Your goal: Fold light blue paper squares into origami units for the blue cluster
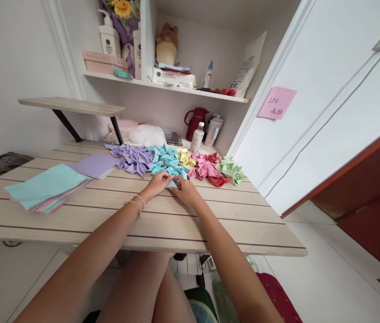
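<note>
Both my hands meet over a small piece of light blue paper (pixel 171 184) near the middle of the table. My left hand (pixel 159 183) pinches its left side, and my right hand (pixel 185 190) grips its right side; the fingers cover most of the paper, so its folds are hard to make out. Just beyond my fingers lies a heap of blue folded paper pieces (pixel 164 158). Purple folded pieces (pixel 135 158) spread to its left. On its right are yellow folded pieces (pixel 185 158), pink ones (pixel 206 168), red ones (pixel 219 181) and green ones (pixel 232 170).
A stack of coloured paper sheets (pixel 50 184) lies at the left, with purple sheets (pixel 95 165) beside it. Behind the folded pieces stand a bottle (pixel 197 139), a red jug (pixel 196 123) and a tumbler (pixel 213 131). A raised wooden shelf (pixel 70 106) overhangs the table's back left.
</note>
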Available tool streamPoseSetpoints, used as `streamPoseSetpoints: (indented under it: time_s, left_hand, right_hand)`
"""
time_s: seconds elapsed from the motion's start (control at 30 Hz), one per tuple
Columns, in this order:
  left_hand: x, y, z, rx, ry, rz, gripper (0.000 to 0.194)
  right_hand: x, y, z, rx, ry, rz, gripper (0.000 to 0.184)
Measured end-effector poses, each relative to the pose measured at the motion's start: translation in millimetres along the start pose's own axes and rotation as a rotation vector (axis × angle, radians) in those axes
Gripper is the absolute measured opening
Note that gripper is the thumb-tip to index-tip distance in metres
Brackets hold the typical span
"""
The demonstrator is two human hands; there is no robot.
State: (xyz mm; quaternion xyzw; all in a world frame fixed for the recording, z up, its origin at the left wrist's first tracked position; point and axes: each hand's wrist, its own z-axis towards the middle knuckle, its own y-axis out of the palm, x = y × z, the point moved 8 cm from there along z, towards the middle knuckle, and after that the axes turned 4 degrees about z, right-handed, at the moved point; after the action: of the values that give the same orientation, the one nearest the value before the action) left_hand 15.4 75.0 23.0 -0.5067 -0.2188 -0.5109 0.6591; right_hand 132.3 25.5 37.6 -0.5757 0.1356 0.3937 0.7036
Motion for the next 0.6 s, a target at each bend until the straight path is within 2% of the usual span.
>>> streamPoseSetpoints:
  time_s: [0.37, 0.6]
  left_hand:
    - [27, 6.6, -14, -0.129, 0.09, 0.262, 0.017]
    - [33, 8.7, -16, -0.158, 0.12, 0.327, 0.017]
  right_hand:
    - [2, 4, 1, -0.033, 0.014, -0.022, 0.027]
    - [1, 3, 1, -0.059, 0.011, -0.059, 0.025]
